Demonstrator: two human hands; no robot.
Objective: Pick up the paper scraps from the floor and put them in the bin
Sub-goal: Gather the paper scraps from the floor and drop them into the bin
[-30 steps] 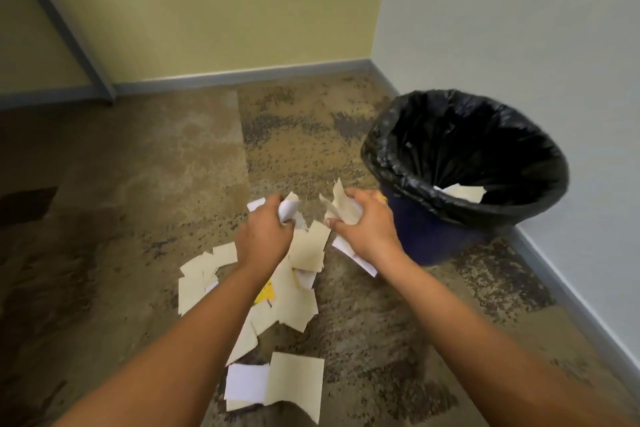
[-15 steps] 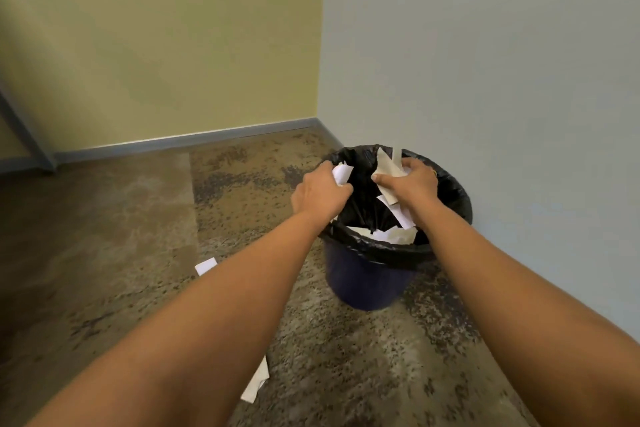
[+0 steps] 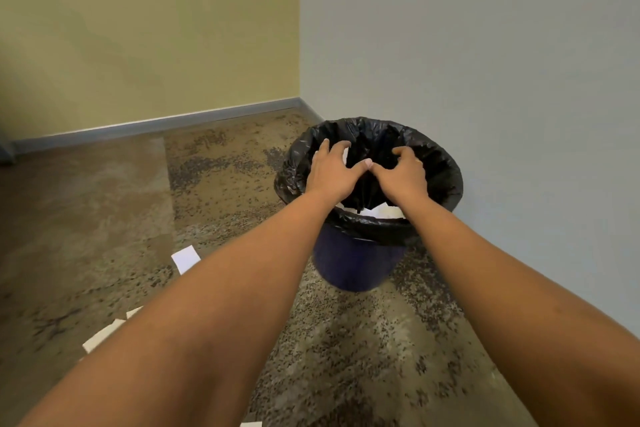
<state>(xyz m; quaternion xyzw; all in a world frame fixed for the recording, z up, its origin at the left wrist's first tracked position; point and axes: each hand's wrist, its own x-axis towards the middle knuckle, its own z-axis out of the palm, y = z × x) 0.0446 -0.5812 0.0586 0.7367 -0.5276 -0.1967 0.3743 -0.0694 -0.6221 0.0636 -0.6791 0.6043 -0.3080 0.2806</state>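
Nearest the camera, a sliver of white paper [image 3: 251, 424] lay at the bottom edge on the speckled brown floor [image 3: 346, 340]. To the left, partly hidden by the left forearm [image 3: 207, 305], a cream scrap [image 3: 102, 336] lay flat. A little farther off a white scrap [image 3: 186, 258] lay by itself, well apart from the bin. The right forearm [image 3: 502, 288] reached forward from the lower right.

The dark blue bin [image 3: 356, 267] stood upright on the floor near the grey-white wall [image 3: 485, 45], its black liner [image 3: 381, 236] folded over the rim. Inside, against the near side, several pale paper scraps [image 3: 384, 211] showed between the two wrists.

The left hand [image 3: 332, 170] hovered over the opening, palm down, fingers [image 3: 325, 146] spread and released, gripping nothing. A small white edge [image 3: 345, 154] showed just beyond them; whether it touched the hand could not be told. The right hand [image 3: 403, 172] hung beside it, fingers loosely curled downward with nothing in them. The two thumb tips were touching or very nearly so.

Behind the bin, a grey skirting board [image 3: 156, 123] ran along the foot of the yellow-green wall [image 3: 138, 28] to the corner.
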